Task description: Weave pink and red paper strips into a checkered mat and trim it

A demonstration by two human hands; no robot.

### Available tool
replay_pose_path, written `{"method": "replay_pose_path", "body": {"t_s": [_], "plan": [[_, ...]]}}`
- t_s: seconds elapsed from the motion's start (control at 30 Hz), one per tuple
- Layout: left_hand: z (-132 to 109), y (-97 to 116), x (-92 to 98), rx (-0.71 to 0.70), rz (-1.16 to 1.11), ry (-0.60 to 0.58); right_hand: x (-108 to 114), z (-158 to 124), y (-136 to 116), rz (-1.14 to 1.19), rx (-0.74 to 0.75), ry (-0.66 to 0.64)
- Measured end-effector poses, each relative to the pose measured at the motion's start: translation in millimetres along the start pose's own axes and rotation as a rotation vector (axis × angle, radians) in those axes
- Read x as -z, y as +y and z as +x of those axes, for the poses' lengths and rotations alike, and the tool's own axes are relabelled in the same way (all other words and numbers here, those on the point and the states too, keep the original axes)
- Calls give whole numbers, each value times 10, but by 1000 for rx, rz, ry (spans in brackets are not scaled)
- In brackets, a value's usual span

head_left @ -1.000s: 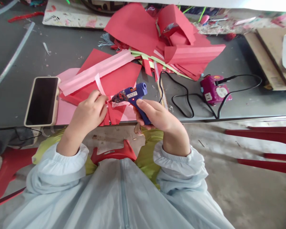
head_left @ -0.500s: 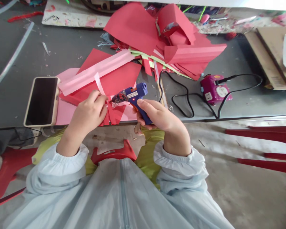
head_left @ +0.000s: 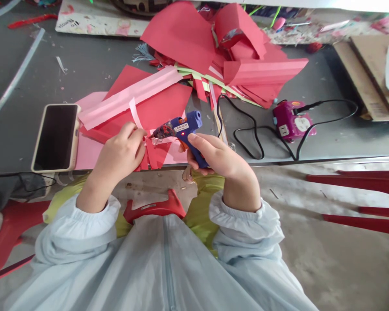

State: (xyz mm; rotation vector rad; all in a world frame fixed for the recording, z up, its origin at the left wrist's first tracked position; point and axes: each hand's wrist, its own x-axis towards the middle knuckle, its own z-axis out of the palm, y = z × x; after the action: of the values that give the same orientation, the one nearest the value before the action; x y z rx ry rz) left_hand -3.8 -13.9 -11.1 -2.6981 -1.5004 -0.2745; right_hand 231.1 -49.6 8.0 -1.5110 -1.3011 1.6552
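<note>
My right hand (head_left: pixel 220 162) is closed round the handle of a blue glue gun (head_left: pixel 184 129), whose dirty nozzle points left at a small red and pink paper piece (head_left: pixel 157 151) at the table's front edge. My left hand (head_left: pixel 119 155) pinches that paper piece from the left, fingers pressed together. A thin pink paper strip (head_left: pixel 134 113) sticks up just above my left fingers. The gun's small red light is on.
A phone (head_left: pixel 55 137) lies face up at the left. Red and pink paper sheets (head_left: pixel 139 97) and a heap of red paper (head_left: pixel 233 47) fill the middle. A magenta power adapter (head_left: pixel 291 123) with black cable (head_left: pixel 246 134) sits right. Cardboard (head_left: pixel 372 77) lies far right. Red stool (head_left: pixel 152 207) below.
The glue gun and my right hand have shifted slightly to the right and up. My left hand keeps its pinch on the paper.
</note>
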Motion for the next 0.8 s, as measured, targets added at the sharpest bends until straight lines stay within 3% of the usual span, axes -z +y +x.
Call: {"method": "replay_pose_path", "body": {"t_s": [0.8], "plan": [[-2,5,0,-1,-26,7,-4,8,22,8,-16,-18]]}}
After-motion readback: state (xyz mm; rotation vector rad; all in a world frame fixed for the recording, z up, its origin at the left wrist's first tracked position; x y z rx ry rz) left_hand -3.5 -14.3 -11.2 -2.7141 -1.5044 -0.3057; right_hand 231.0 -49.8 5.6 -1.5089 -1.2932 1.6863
